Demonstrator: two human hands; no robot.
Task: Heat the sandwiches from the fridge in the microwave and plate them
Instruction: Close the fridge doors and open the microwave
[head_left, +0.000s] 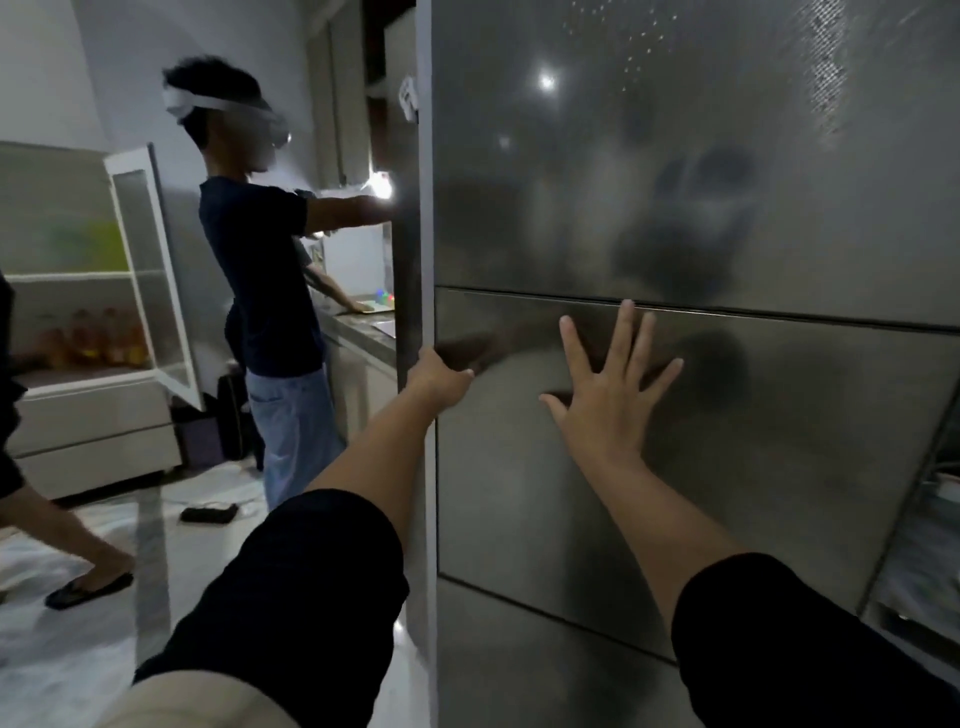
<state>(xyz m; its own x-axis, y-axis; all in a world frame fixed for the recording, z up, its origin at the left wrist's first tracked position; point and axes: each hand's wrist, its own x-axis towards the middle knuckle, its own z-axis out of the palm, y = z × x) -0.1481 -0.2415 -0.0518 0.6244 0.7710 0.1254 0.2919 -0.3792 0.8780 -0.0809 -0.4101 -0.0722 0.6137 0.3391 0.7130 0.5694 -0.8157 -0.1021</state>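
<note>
Dark sleeves (291, 587) reach forward: left hand (436, 375) hooks the fridge door (727, 415) edge at 10 o'clock, right hand (610, 387) braces wide, flat against steel; sandwiches presumably inside, unseen.

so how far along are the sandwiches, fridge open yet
Nothing looks done: no sandwiches, plate or microwave in view. In hand: the left hand hooks the edge of the middle fridge door, and the right hand lies flat, fingers spread, on it. Whether it is opening or closing is unclear. Fetching, heating and plating remain.
</note>
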